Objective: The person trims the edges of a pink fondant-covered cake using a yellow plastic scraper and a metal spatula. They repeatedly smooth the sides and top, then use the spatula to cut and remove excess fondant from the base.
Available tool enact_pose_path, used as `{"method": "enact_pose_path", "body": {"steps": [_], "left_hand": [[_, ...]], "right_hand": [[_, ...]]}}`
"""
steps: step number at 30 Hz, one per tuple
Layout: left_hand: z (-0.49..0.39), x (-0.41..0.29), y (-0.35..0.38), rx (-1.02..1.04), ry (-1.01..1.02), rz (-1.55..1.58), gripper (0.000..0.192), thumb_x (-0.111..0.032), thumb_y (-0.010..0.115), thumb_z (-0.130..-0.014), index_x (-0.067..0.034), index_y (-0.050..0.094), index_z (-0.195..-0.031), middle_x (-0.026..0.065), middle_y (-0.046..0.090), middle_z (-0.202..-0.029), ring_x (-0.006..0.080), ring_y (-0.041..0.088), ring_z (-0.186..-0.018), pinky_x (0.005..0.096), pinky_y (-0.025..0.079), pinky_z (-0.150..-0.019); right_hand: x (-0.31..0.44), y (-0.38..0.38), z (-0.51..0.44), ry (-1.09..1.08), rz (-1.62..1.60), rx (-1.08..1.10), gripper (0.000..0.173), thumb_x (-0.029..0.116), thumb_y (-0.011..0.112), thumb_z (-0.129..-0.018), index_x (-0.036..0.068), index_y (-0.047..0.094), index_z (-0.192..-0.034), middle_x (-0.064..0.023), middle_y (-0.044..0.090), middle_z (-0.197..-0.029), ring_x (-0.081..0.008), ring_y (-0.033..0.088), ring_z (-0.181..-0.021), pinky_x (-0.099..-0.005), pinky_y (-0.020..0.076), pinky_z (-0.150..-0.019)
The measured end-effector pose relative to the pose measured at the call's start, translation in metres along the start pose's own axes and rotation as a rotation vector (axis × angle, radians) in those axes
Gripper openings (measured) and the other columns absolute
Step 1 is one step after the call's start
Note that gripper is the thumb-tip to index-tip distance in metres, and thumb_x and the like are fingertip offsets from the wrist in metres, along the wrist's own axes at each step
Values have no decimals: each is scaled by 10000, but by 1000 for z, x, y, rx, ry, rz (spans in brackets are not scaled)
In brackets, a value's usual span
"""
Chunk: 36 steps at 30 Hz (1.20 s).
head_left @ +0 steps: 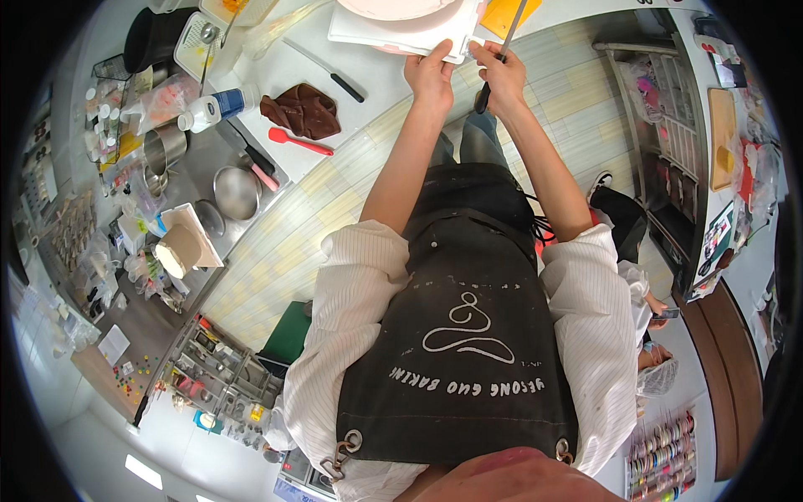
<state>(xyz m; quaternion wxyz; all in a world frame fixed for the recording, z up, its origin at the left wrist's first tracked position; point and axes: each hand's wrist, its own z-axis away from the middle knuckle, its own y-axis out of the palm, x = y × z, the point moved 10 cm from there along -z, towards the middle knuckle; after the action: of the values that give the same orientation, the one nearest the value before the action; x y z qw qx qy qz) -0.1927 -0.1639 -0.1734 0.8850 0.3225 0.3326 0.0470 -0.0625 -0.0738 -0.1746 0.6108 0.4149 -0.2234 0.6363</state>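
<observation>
At the top centre, a white board [401,36] lies at the table's edge with a round pale pink thing [395,7] on it, cut off by the picture's rim. My left hand [433,72] grips the front edge of the board, thumb on top. In my right hand [502,72] is a long blade with a black handle [483,98], pointing up and away. The right fingertips also pinch a small clear or silvery piece [467,49] at the board's corner; what it is I cannot tell. An orange-yellow sheet [507,16] lies just beyond.
On the white table lie a knife [346,86], a brown cloth [304,112] and a red spatula [301,142]. A white bottle [216,110] and a metal bowl [236,192] stand further left. Another person [618,216] is behind at the right, beside a shelf unit [671,138].
</observation>
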Motion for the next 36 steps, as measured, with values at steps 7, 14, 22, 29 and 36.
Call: {"method": "enact_pose_path", "body": {"steps": [7,14,22,29,36], "left_hand": [[0,1,1,20,-6,12,491,85,697,-846,-11,490,-1281,110,589,-1234,258,600,-1162,391,533,-1023],[-2,1,-1,20,-4,6,489,83,697,-846,-2,490,-1282,116,587,-1239,261,599,-1164,388,531,-1024],[0,1,2,33,-25,5,484,89,694,-845,7,494,-1278,119,589,-1240,265,602,-1162,385,531,-1019],[-2,1,-2,13,5,9,489,90,700,-842,4,494,-1277,113,599,-1235,252,604,-1160,382,529,-1018],[0,2,3,129,14,-38,447,-52,676,-935,-20,466,-1329,112,587,-1267,250,575,-1213,390,481,-1077]], "right_hand": [[3,1,0,-19,35,-11,346,149,850,-789,-29,633,-992,-42,650,-835,-86,566,-698,-226,433,-577],[4,2,-1,-17,73,-37,334,144,855,-768,-26,638,-956,-44,646,-810,-83,553,-672,-225,425,-569],[6,2,-8,-56,104,-96,372,175,878,-733,-25,635,-931,-15,610,-773,-80,539,-655,-229,426,-562],[-5,1,0,-65,155,-60,441,174,882,-725,-35,614,-1005,-42,630,-852,-106,570,-722,-237,467,-632],[-19,-9,22,-22,126,-12,554,152,880,-734,-39,559,-1144,-58,626,-947,-121,580,-830,-250,474,-708]]}}
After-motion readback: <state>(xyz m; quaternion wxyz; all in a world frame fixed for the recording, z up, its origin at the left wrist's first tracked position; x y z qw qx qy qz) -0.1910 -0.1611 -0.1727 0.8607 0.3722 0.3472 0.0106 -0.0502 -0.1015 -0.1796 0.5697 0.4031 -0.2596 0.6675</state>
